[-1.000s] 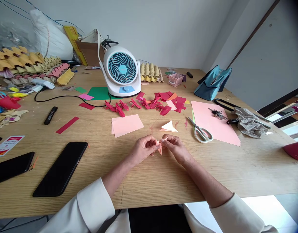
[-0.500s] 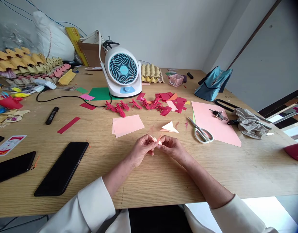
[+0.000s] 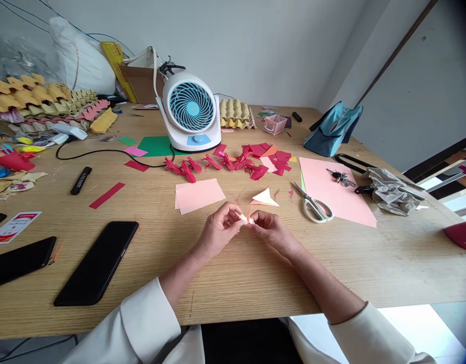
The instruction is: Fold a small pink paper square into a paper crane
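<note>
Between my fingertips, above the table, is a small piece of folded peach paper (image 3: 249, 214), largely hidden by the fingers. My left hand (image 3: 221, 227) pinches its left side with thumb and fingers. On the other side, my right hand (image 3: 273, 231) pinches it too, the two thumbs almost meeting. Just beyond the hands lies a pale folded paper triangle (image 3: 266, 197). Two pink paper rectangles (image 3: 201, 196) overlap to the left of it. Farther back sits a row of crumpled red paper shapes (image 3: 187, 171), with red paper scraps (image 3: 282, 163) at its right end.
White-handled scissors (image 3: 317, 210) lie right of my hands, by a large pink sheet (image 3: 342, 197) with keys (image 3: 341, 178) on it. A fan (image 3: 193, 114) stands at the back. A black phone (image 3: 97, 263) and a marker (image 3: 81, 180) lie to the left.
My left hand's fingers have shifted slightly upward on the folded paper, and more of its upright tip shows. My right hand stays nearly in place.
</note>
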Motion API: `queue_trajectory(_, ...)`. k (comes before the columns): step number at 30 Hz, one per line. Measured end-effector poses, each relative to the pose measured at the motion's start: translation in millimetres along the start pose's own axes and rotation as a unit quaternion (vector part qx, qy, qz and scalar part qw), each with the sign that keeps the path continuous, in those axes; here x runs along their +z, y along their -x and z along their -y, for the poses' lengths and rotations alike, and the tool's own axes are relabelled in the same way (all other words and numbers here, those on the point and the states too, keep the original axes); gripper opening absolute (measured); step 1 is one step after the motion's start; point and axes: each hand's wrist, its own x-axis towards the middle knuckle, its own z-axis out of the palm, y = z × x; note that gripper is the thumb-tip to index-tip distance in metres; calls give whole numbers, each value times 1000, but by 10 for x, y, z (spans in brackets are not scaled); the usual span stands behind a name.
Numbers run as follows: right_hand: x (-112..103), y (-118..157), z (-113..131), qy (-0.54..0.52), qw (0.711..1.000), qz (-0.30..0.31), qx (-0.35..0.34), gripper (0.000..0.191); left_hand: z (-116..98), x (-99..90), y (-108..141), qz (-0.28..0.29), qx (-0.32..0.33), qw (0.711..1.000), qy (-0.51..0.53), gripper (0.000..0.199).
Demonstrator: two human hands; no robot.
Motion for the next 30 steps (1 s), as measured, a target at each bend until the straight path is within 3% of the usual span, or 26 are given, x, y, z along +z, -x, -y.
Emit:
queue_trajectory(3,-23,8,-25,32,999,-3,-7,38,-50,-23,6,-12,62,992,-107,6)
queue_trajectory(6,-45,21,-30,82,997,-3,-13,37,-69,-54,-9,-15,84,983,-165,5)
queue_trajectory(17,15,78,65,261,965,-11,-30,29,25,-123,-29,29,17,983,-180,16)
queue_trajectory(22,33,86,13,284,957,-17,-48,29,39,-132,-37,44,11,982,-184,8)
queue_trajectory(30,68,101,67,289,957,-21,4,34,-27,-118,-14,67,13,977,-201,11)
